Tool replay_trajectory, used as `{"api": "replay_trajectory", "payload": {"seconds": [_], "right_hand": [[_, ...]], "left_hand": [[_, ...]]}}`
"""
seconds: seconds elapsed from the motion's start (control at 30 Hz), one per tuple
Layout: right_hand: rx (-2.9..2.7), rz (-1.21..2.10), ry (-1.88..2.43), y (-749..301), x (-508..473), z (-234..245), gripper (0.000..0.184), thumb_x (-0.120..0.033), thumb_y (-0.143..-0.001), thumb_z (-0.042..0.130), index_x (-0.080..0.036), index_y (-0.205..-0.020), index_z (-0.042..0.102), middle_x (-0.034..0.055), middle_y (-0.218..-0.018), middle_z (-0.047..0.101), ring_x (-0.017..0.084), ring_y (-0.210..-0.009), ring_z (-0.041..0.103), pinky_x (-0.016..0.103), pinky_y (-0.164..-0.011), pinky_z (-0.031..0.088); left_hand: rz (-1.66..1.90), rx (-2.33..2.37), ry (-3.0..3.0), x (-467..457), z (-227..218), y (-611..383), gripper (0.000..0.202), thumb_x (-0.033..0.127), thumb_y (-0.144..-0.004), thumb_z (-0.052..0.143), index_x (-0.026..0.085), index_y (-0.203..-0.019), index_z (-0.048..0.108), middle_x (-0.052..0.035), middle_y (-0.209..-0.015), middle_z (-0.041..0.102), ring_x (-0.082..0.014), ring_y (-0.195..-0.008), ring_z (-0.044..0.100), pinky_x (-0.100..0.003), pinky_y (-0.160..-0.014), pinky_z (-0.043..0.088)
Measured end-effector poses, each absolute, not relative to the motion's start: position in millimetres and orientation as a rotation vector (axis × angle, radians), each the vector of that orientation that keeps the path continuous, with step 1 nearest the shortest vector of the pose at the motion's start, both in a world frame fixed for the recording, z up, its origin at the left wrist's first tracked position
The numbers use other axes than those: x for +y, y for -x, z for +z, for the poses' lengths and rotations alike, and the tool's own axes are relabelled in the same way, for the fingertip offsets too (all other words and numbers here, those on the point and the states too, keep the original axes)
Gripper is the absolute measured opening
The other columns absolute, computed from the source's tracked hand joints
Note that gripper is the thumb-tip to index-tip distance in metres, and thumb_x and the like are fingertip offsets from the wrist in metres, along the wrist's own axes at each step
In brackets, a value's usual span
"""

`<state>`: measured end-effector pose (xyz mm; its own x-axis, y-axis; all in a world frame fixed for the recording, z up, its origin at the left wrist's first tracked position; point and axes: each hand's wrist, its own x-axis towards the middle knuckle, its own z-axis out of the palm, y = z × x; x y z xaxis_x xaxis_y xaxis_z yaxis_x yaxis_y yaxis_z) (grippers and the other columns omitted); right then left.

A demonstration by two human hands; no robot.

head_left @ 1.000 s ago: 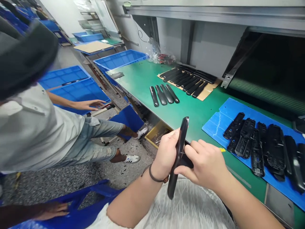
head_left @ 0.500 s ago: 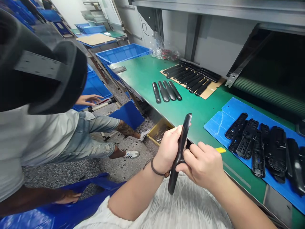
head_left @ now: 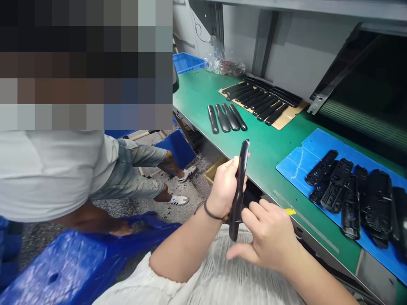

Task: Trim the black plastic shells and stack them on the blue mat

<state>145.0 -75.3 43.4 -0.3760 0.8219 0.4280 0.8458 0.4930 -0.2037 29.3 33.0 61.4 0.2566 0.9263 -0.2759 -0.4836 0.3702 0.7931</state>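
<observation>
My left hand [head_left: 224, 186] is closed around a long glossy black plastic handle piece [head_left: 241, 190], held tilted above my lap at the table's front edge. My right hand [head_left: 270, 235] is closed just right of the piece's lower end, its thumb stretched out below. From behind its knuckles sticks the end of a yellow-handled tool [head_left: 290, 211]; the fingers hide most of it, and a thin tip seems to show against the black piece. Several similar handle pieces [head_left: 226, 118] lie in a row on the green table [head_left: 193, 93] beyond my hands.
At right, a blue sheet [head_left: 291, 163] bears several black plastic shells [head_left: 338, 186]. Farther back, more black pieces lie on a cardboard sheet [head_left: 282, 121], near a clear plastic bag [head_left: 219, 61]. A person in a white shirt [head_left: 47, 169] is close on my left, by blue plastic [head_left: 79, 258].
My right hand has slid down along the black piece and its thumb has swung out away from it. My left hand still holds the piece, now more upright. The co-worker has leaned nearer.
</observation>
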Motion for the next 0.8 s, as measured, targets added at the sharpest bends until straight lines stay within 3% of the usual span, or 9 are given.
{"api": "replay_trajectory", "payload": {"seconds": [0.17,0.33,0.53,0.6,0.67,0.73,0.8], "right_hand": [[-2.317,-0.134,1.42,-143.9,-81.0,38.7,0.063,-0.075,-0.101,0.037,-0.021,-0.073,0.053,0.0019,-0.068,0.05,0.018,-0.065,0.035,0.036,-0.062,0.016],[-2.284,-0.297,1.439,-141.8,-79.0,28.9,0.055,-0.058,-0.109,0.036,-0.021,-0.072,0.052,0.002,-0.066,0.048,0.019,-0.066,0.036,0.038,-0.063,0.017],[-2.17,-0.435,1.468,-141.3,-76.4,6.1,0.045,-0.048,-0.107,0.051,-0.022,-0.07,0.052,0.0001,-0.062,0.044,0.017,-0.063,0.036,0.037,-0.061,0.02],[-2.088,-0.369,1.46,-143.8,-76.9,-0.4,0.037,-0.051,-0.105,0.053,-0.02,-0.086,0.06,0.0001,-0.065,0.05,0.018,-0.064,0.041,0.035,-0.061,0.026],[-2.012,-0.261,1.467,-147.4,-77.0,-5.2,0.039,-0.053,-0.105,0.052,-0.016,-0.113,0.06,0.0053,-0.081,0.062,0.02,-0.072,0.051,0.034,-0.064,0.037],[-1.991,-0.177,1.482,-151.2,-75.7,-9.2,0.034,-0.04,-0.107,0.049,-0.013,-0.128,0.053,0.0096,-0.094,0.065,0.022,-0.08,0.058,0.034,-0.067,0.044],[-2.07,-0.153,1.546,-154.7,-72.8,-13.0,0.036,-0.015,-0.102,0.045,-0.017,-0.137,0.051,0.0066,-0.092,0.063,0.021,-0.078,0.059,0.031,-0.061,0.043]], "left_hand": [[1.085,0.867,-0.575,41.7,57.5,-32.0,0.04,0.045,-0.104,0.055,0.011,-0.119,0.069,0.0087,-0.055,0.034,-0.006,-0.039,0.027,-0.019,-0.037,0.023],[1.14,0.876,-0.481,53.5,43.7,-32.5,0.039,0.045,-0.102,0.06,0.011,-0.117,0.069,0.0085,-0.056,0.037,-0.0058,-0.041,0.032,-0.018,-0.038,0.026],[1.241,0.947,-0.217,72.0,19.5,-28.4,0.032,0.042,-0.106,0.051,0.014,-0.11,0.066,0.0088,-0.058,0.039,-0.0053,-0.038,0.031,-0.017,-0.038,0.025],[1.227,0.957,-0.171,78.3,13.5,-24.9,0.031,0.039,-0.108,0.047,0.013,-0.106,0.064,0.0087,-0.058,0.039,-0.0055,-0.037,0.031,-0.018,-0.037,0.026],[1.21,0.954,-0.149,83.3,10.5,-20.4,0.03,0.037,-0.108,0.045,0.013,-0.103,0.062,0.0086,-0.058,0.038,-0.0055,-0.037,0.031,-0.018,-0.037,0.026],[1.209,0.952,-0.135,86.4,10.2,-16.0,0.03,0.036,-0.109,0.045,0.013,-0.102,0.062,0.0086,-0.058,0.038,-0.0053,-0.037,0.031,-0.017,-0.037,0.026],[1.218,0.948,-0.131,87.5,11.3,-13.0,0.029,0.035,-0.109,0.044,0.013,-0.103,0.062,0.0087,-0.058,0.037,-0.0052,-0.038,0.031,-0.017,-0.038,0.026]]}}
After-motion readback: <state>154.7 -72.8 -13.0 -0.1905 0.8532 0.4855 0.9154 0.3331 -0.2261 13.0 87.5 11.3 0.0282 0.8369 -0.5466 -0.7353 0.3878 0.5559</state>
